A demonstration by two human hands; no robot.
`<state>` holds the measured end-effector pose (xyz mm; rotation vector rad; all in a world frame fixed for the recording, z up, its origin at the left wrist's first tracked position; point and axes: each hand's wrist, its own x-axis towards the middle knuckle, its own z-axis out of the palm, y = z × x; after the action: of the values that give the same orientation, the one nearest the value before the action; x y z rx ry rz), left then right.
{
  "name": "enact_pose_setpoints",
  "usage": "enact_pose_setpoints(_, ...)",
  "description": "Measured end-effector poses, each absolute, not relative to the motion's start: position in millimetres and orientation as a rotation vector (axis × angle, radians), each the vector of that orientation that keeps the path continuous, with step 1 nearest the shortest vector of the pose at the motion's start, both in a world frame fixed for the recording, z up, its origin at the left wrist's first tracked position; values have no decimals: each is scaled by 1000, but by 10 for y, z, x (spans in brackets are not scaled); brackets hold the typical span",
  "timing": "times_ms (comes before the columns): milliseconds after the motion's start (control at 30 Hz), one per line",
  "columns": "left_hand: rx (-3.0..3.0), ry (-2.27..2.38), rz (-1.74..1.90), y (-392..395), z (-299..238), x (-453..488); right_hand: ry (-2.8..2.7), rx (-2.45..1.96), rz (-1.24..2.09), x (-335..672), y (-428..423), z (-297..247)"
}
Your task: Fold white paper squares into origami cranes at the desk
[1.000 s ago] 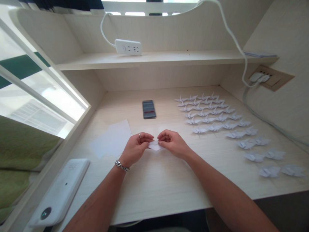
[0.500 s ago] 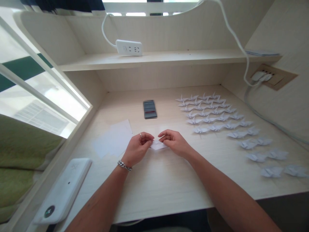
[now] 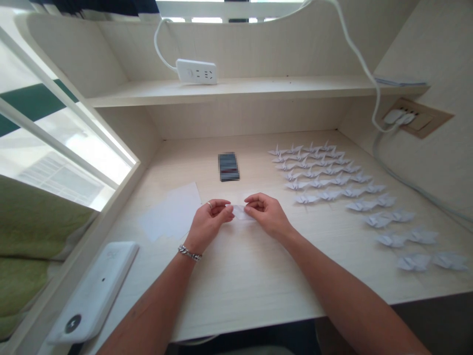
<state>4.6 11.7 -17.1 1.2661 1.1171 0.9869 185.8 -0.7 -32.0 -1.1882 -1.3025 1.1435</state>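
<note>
A small folded piece of white paper [image 3: 241, 213] is held just above the desk, stretched between both hands. My left hand [image 3: 211, 221], with a ring and a chain bracelet, pinches its left end between thumb and fingers. At the right end, my right hand [image 3: 269, 215] grips it the same way. The fingers cover both ends of the paper. Left of my hands lie loose white paper sheets [image 3: 173, 209], spread in an overlapping stack. Rows of folded white paper cranes [image 3: 321, 180] stand to the right.
Beyond my hands lies a dark, blurred-out rectangular object [image 3: 228, 166]. A long white device [image 3: 98, 291] rests along the desk's left edge. On the shelf [image 3: 254, 85] stands a power strip [image 3: 196, 72]. A white cable [image 3: 356, 47] hangs down to a wall socket [image 3: 417, 118] at right.
Both hands have lifted slightly away from me with the folded paper. Its visible shape now looks more like a flat strip. My right fingers have closed nearer to it.
</note>
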Motion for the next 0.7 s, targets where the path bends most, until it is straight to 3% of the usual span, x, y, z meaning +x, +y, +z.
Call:
enact_pose_setpoints(133, 1468, 1070, 817, 102, -211, 96, -1252, -1215, 1076, 1825, -12, -301)
enact_pose_setpoints(700, 1514, 1090, 937, 81, -246, 103, -1307, -1170, 1166, 1802, -12, -337)
